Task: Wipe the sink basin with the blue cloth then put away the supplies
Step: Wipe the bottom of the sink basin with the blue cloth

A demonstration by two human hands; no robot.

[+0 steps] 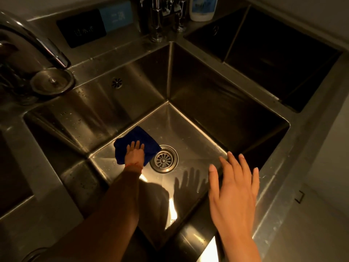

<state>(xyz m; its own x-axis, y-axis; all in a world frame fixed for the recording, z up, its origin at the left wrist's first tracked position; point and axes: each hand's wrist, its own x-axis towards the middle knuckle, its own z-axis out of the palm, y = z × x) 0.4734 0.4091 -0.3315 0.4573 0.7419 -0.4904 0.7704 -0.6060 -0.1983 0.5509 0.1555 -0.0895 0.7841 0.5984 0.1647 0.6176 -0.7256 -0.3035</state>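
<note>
Blue cloth (136,143) lies pressed flat under the left hand (135,153) beside the drain strainer (164,159). The right hand (234,188) hovers spread, holding nothing. Overlapping strokes into the sink basin (188,129) corners would serve best.

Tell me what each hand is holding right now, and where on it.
Left hand presses flat on the middle of the blue cloth, beside the drain. Right hand holds nothing.

A curved chrome faucet (37,44) arches over a round metal strainer lid (52,82) on the steel bench (302,157) at left. Behind stand a black placard (81,28), a blue placard (116,16), slim chrome taps (156,17) and a white bottle (203,8).
</note>
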